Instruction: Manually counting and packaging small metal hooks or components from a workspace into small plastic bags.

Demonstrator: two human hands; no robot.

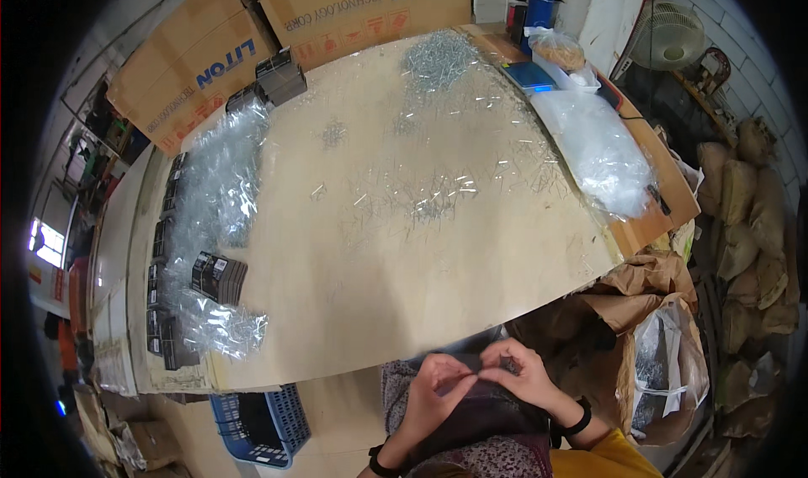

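A person's left hand (441, 387) and right hand (515, 370) meet just off the near edge of a pale worktable (337, 276), thumbs and fingertips drawn together in a pinch around a small translucent piece (472, 362), its exact kind too indistinct to tell. A dark wristband (579, 416) circles the right wrist and another the left, above a speckled garment (488, 459) and yellow cloth (602, 461) at lower right. On the tabletop, thin metal pieces (433, 204) lie scattered across the middle, with a dense heap of metal pieces (440, 60) at the far end. Clear plastic packets (220, 183) spread along the left side, a fanned stack of dark cards (220, 278) among them, and more dark bundles (154, 284) line the left edge. A blue basket (290, 427) sits below the table at left. To the right, a brown paper sack (627, 377) stands open with a clear lining, while a wooden board (640, 234) carries a bulging clear bag (598, 154), a device with a blue screen (528, 76) and a white tray (589, 82). Large cardboard boxes (362, 15) rise behind the table, a fan (669, 36) stands at far right, and tan sacks (739, 193) are piled below it
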